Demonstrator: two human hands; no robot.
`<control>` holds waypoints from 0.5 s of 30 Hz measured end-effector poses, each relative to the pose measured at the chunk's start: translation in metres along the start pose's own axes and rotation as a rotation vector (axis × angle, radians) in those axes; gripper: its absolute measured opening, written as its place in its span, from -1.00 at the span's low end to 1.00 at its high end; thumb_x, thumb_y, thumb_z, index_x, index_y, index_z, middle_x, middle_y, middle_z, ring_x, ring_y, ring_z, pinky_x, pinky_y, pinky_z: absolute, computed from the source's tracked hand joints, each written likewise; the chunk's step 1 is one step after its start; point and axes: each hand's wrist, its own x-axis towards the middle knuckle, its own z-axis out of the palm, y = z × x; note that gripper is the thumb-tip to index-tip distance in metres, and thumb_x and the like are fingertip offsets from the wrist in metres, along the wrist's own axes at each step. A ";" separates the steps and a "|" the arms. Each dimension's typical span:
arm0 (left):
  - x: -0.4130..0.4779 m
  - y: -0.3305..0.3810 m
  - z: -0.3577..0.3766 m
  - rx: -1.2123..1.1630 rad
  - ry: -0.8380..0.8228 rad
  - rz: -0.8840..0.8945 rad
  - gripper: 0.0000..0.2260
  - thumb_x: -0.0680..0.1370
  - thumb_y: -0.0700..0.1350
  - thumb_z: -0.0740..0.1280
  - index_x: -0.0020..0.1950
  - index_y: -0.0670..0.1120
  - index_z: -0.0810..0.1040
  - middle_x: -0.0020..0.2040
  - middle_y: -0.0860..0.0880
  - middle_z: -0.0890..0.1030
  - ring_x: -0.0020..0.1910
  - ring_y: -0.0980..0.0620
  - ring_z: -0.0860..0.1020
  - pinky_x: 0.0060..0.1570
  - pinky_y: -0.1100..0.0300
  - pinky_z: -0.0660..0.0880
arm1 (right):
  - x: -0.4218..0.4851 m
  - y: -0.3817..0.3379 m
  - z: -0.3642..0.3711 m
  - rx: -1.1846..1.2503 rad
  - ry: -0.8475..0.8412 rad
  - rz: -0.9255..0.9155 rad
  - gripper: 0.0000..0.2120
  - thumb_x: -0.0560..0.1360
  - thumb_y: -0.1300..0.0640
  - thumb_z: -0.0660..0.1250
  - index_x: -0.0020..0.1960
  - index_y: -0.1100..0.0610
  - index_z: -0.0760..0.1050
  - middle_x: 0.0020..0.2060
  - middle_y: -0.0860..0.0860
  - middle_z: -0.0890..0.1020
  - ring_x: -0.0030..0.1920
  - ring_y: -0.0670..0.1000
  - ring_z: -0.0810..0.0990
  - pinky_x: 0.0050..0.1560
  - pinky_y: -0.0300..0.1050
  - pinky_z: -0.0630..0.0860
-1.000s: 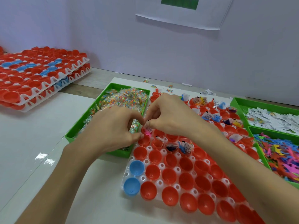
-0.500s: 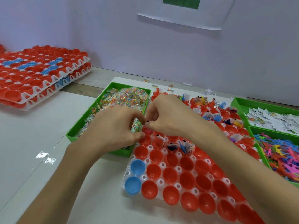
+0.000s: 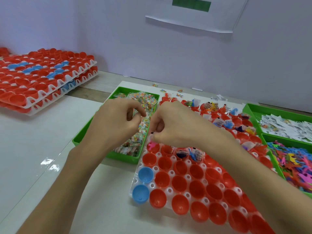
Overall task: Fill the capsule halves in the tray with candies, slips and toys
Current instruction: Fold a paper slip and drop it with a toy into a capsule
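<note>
A white tray (image 3: 170,191) holds several red capsule halves (image 3: 179,183) and two blue ones (image 3: 145,174). The near rows are empty; the far rows hold toys and slips. A pink toy (image 3: 152,145) lies in a half at the tray's left edge. My right hand (image 3: 173,125) hovers just above it, fingers curled round a small paper slip (image 3: 152,132). My left hand (image 3: 116,122) is over the green candy bin (image 3: 121,157), thumb and forefinger pinching a candy packet (image 3: 143,121).
At the right, a green bin of white slips (image 3: 287,127) sits behind a green bin of coloured plastic toys (image 3: 297,166). Stacked trays of capsule halves (image 3: 42,78) stand at the far left. A few loose candies and slips lie by the wall.
My left hand has drawn back from the tray onto the candy bin. The pink toy now lies uncovered in its capsule half. My right hand has stayed nearly in place.
</note>
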 end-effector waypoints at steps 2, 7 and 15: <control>-0.001 0.003 0.000 -0.013 0.064 0.003 -0.80 0.50 -0.21 0.36 -0.17 0.08 0.67 -0.52 0.04 0.38 -0.45 0.12 0.42 -0.37 0.17 0.29 | 0.000 0.000 0.004 -0.030 -0.010 0.012 -0.87 0.42 0.21 0.43 -0.10 0.02 0.70 -0.35 -0.17 0.56 -0.23 -0.11 0.61 -0.17 -0.17 0.57; -0.001 0.007 0.001 -0.039 0.131 0.048 -0.82 0.51 -0.22 0.36 -0.16 0.05 0.67 -0.54 0.04 0.33 -0.45 0.06 0.37 -0.37 0.13 0.31 | 0.000 -0.003 0.013 -0.114 0.004 -0.030 -0.82 0.41 0.24 0.40 -0.04 0.06 0.70 -0.38 -0.16 0.49 -0.24 -0.08 0.54 -0.13 -0.14 0.50; -0.001 0.000 0.006 0.093 0.137 -0.047 -0.84 0.50 -0.12 0.36 -0.14 0.15 0.65 -0.44 0.10 0.47 -0.36 0.14 0.46 -0.40 0.21 0.23 | -0.003 0.002 0.013 -0.064 0.017 -0.024 -0.85 0.47 0.20 0.43 0.00 0.03 0.68 -0.25 -0.14 0.59 -0.10 -0.05 0.61 0.01 -0.11 0.53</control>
